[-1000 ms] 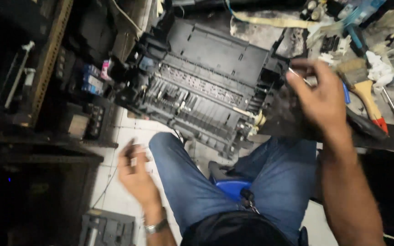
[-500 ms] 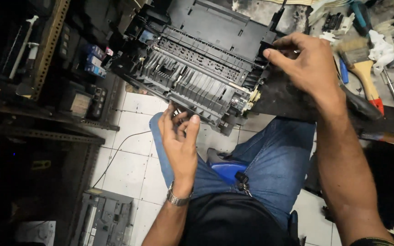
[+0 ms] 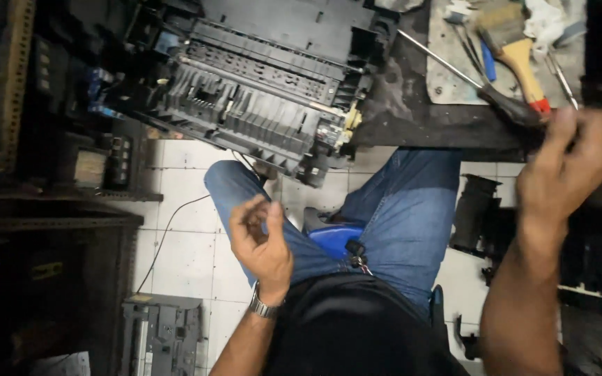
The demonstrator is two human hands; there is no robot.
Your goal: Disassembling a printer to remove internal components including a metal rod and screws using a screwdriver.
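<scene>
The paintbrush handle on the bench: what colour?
Tan wood, red at its end, on the paintbrush; head view.

Matt black plastic printer chassis (image 3: pixel 266 90); wooden-handled brush (image 3: pixel 517 49); blue denim jeans (image 3: pixel 398 216)

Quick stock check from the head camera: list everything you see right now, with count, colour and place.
Dismantled printer chassis: one, black, on the bench edge above the knees.
Paintbrush: one, tan handle with red tip, on the mat upper right.
Screwdrivers: at least two, metal shafts, beside the brush.
White rag: one, top right.
Black plastic part: one, on the floor tiles at right.
Grey unit: one, on the floor lower left.
Blue stool seat: one, between the legs.
Left hand: fingers curled, over the thigh, wristwatch on.
Right hand: raised at the bench edge; grip unclear.
</scene>
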